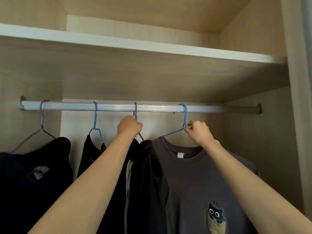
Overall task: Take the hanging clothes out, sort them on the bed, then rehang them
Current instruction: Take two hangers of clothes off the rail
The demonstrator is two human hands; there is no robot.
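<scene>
A pale wood wardrobe [152, 78] fills the view, with a white shelf [135, 45] high above both hands and a silver rail [118, 106] just above the fingers. Four garments hang from it. Below the right fingers hangs a grey T-shirt [199, 183] with a cartoon black cat printed low on its front and a small white neck label whose writing is too small to read. Left of the left fingers hang two dark garments [33, 174], the far one on a purple hanger, the nearer on a blue one; straight below the left hand is a black garment [143, 183] with white drawcords. The left hand [129, 126] is closed in a fist around the neck of a purple hanger [135, 112] hooked on the rail. The right hand [198, 131] pinches, fingers [190, 124] narrow, the neck of the blue hanger [184, 115] carrying the T-shirt, its hook over the rail.
</scene>
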